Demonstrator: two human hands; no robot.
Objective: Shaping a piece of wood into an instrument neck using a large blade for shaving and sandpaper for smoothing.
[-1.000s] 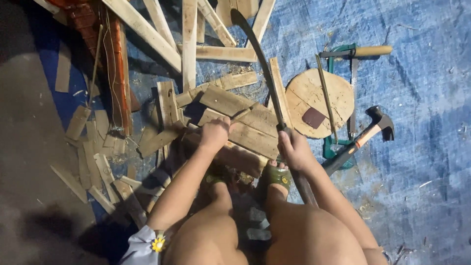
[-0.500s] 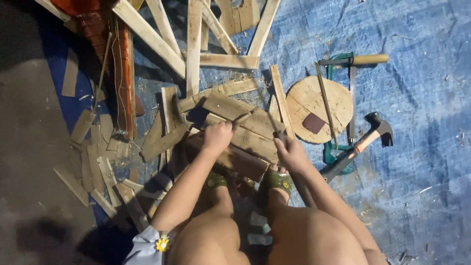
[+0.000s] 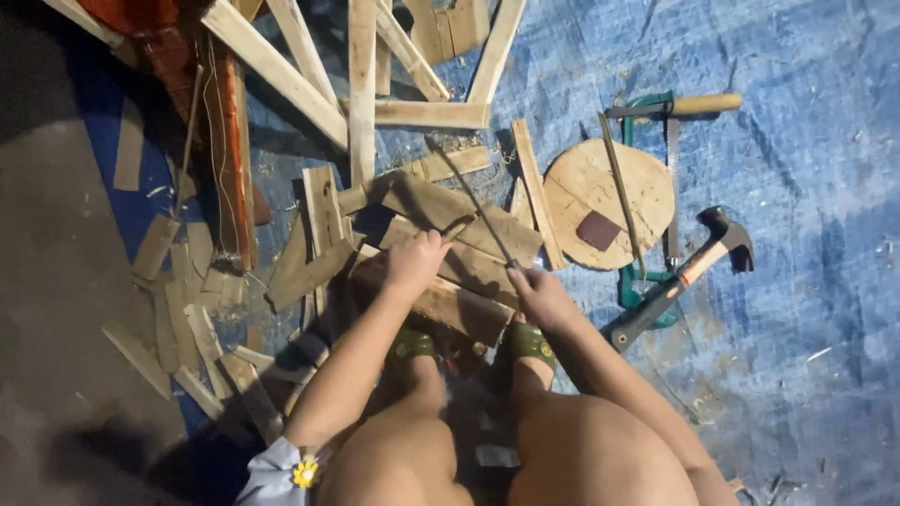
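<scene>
Risk to left hand: the left hand (image 3: 415, 262) pressed on a plank (image 3: 448, 281) just beside the blade of a handsaw (image 3: 473, 211); if the blade jumped, it could likely strike the fingers.
Risk to plank: the plank lay on loose wood scraps (image 3: 309, 253), not clamped, so it could probably shift or tip under pressure.
Risk to feet: green sandals (image 3: 530, 342) sat at 6 o'clock from the plank, near the cut; a falling offcut might land on the toes.
Left hand pose: arm stretched forward from 7 o'clock, palm down, fingers curled over the plank's top edge, grip closed on the wood.
Right hand pose: the right hand (image 3: 539, 295) reached forward from 5 o'clock, grip clamped round the saw's handle, with the blade running up toward 11 o'clock.
Saw and plank position: middle of the view, on a blue tarp (image 3: 806, 309) on the floor.
Nearby: a round wooden disc (image 3: 586, 178) at 2 o'clock, a hammer (image 3: 694, 267) at 3 o'clock.
</scene>
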